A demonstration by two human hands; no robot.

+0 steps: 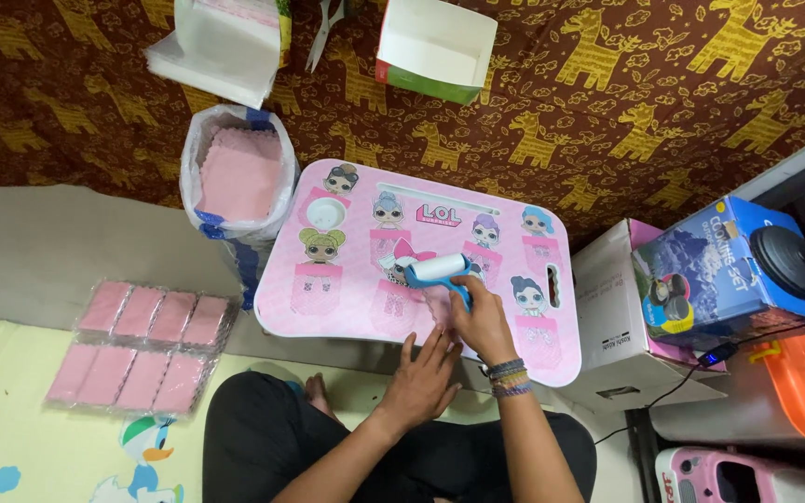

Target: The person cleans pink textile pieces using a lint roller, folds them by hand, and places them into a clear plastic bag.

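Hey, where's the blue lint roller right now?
In the head view, the blue lint roller lies on the pink lap table, near its middle, with the right hand on its handle and the left hand just below.

Two bare hands (421,377); one blue-handled white lint roller (438,271); one pink cartoon-printed lap table (347,298); two wrapped sheets of pink pads (146,349) (eight pads visible).

A clear plastic bag (238,177) full of pink foam squares stands just left of the pink table (347,279). Two flat clear packs of pink squares (146,346) lie on the floor further left. An open white box with green sides (432,51) sits at the top. A blue printed carton (729,275) rests on a white cardboard box (621,326) at right.
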